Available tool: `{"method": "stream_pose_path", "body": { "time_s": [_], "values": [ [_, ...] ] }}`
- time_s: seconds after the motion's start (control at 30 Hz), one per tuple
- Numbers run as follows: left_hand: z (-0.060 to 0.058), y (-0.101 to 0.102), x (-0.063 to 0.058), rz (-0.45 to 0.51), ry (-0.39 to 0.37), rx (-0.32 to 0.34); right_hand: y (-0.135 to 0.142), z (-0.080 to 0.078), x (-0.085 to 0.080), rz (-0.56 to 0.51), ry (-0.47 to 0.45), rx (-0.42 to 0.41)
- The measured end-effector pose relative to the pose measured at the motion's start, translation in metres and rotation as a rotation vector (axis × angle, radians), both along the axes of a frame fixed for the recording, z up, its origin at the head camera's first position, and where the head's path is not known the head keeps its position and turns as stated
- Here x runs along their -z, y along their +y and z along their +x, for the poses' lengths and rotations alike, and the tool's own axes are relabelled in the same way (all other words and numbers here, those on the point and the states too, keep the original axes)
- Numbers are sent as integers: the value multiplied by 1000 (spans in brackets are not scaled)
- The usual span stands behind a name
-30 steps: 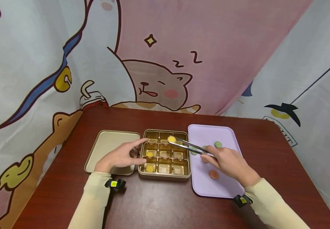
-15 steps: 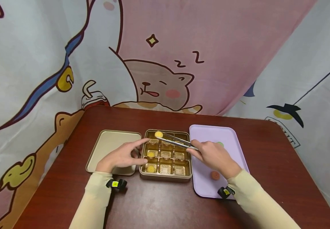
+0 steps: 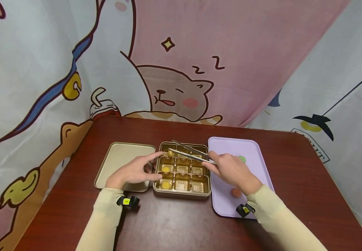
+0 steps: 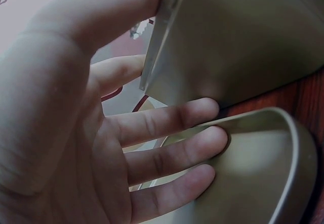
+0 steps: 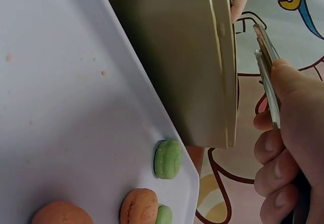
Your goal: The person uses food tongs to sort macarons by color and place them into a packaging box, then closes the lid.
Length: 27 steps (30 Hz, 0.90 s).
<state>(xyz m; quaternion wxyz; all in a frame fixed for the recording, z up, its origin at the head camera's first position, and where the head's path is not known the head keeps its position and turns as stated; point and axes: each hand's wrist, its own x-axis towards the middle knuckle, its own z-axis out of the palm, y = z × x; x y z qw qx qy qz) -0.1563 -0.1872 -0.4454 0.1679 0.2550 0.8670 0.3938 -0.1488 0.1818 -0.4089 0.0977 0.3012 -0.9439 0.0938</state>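
Observation:
My right hand grips metal tongs with serrated tips, their arms spread apart over the back row of a gold compartment box. Below the tips, a yellow macaron stands tilted in the back left compartment. Two more yellow macarons, one in the middle row and one in the front row, sit down the left column. The thumb and index finger of my left hand touch the box's left side, and the other fingers reach over the lid in the left wrist view.
A gold lid lies left of the box. On the right, a lilac tray carries green macarons and orange-brown macarons, partly hidden by my right hand in the head view. A printed curtain hangs behind the table.
The tongs have carried the yellow macaron leftward to the back left compartment, then spread and let go of it. My left hand has stayed at the box.

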Motion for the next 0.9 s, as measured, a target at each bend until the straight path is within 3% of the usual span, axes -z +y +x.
{"method": "stream_pose_path", "body": {
  "time_s": [0.9],
  "values": [
    [1, 1, 0, -7, -3, -8, 15, 7, -2, -29, 51, -30]
  ]
}}
